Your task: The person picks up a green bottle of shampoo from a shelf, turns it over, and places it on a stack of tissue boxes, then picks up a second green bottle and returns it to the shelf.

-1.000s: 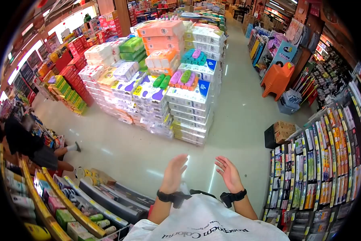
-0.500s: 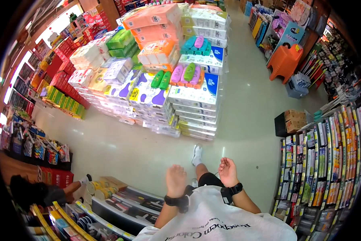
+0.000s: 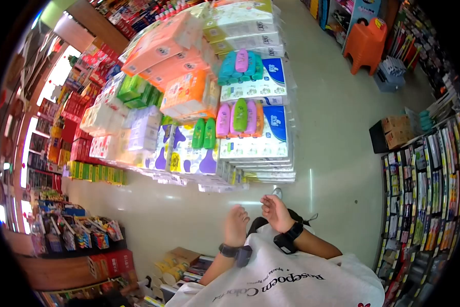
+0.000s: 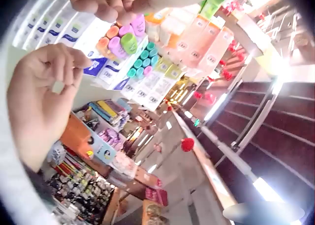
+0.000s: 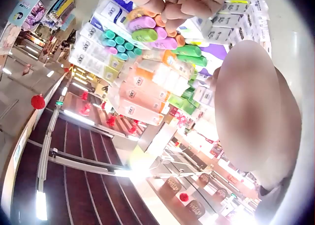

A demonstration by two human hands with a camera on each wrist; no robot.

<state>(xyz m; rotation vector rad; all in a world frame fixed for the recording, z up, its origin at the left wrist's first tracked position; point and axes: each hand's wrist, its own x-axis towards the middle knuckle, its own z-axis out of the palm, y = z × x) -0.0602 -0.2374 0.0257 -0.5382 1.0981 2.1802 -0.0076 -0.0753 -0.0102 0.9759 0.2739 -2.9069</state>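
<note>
Left hand (image 3: 236, 226), right hand (image 3: 277, 214): grip loose, fingers half-curled, near stacked packs (image 3: 253, 147). Shirt (image 3: 317, 261) reads "Rosepoem Colorful".

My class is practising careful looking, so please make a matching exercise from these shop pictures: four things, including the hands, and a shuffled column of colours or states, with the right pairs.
Things:
1. Stool
2. Left hand and right hand
3. Teal bottles
4. Shirt

Colours or states:
A. Holding nothing
B. White with dark lettering
C. Orange
D. Grouped with a pink bottle

Right pairs: 1-C, 2-A, 3-D, 4-B
</note>
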